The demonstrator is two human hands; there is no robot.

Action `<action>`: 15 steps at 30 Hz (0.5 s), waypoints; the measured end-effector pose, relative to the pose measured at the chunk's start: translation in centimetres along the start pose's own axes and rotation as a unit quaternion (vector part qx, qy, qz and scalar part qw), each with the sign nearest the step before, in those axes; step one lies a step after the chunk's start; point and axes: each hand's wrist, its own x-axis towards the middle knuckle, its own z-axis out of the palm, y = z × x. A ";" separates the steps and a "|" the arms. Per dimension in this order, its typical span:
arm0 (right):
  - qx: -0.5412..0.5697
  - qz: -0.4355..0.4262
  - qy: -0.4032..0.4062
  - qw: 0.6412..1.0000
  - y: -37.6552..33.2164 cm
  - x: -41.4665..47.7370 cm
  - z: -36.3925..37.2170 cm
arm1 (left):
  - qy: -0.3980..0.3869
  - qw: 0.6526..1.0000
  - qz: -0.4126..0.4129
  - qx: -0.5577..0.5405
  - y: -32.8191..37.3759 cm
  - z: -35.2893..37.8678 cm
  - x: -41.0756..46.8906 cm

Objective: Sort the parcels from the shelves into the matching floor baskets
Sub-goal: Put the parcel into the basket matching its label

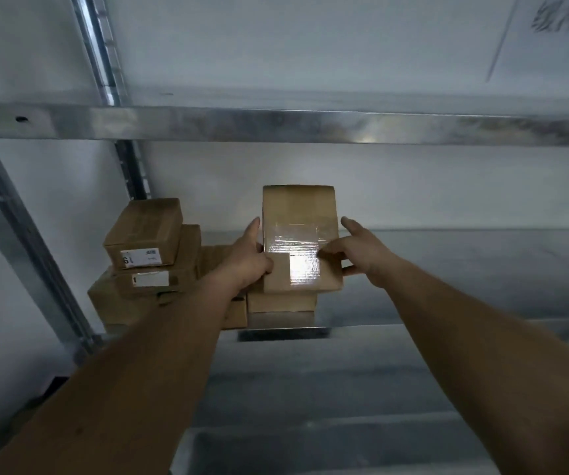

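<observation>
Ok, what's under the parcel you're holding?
Another brown parcel lies on the shelf right below the held parcel, gripped by the left hand and right hand. Only its front shows; its top and any label are covered.

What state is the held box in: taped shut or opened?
Shut: glossy clear tape runs across the held box, no flap lifted; left hand and right hand grip its sides.

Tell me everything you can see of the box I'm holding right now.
The box is plain brown cardboard, oblong, sealed with shiny clear tape that glares; no label shows. It is tipped up, long side pointing away. The left hand grips its left edge, the right hand pinches its right edge. It hangs over a stack of boxes on the shelf; whether it touches them is unclear.
</observation>
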 end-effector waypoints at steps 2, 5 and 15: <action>0.015 0.016 0.027 0.999 0.5 -1.4 -1.7 | -0.033 0.999 0.012 -0.007 0.8 1.7 0.0; 0.031 0.055 0.076 0.995 1.5 -3.7 -4.3 | -0.070 0.994 -0.020 -0.087 2.3 4.3 -0.2; 0.007 0.143 0.225 0.964 4.4 -9.2 -12.7 | -0.136 0.987 -0.047 -0.073 6.7 14.0 0.7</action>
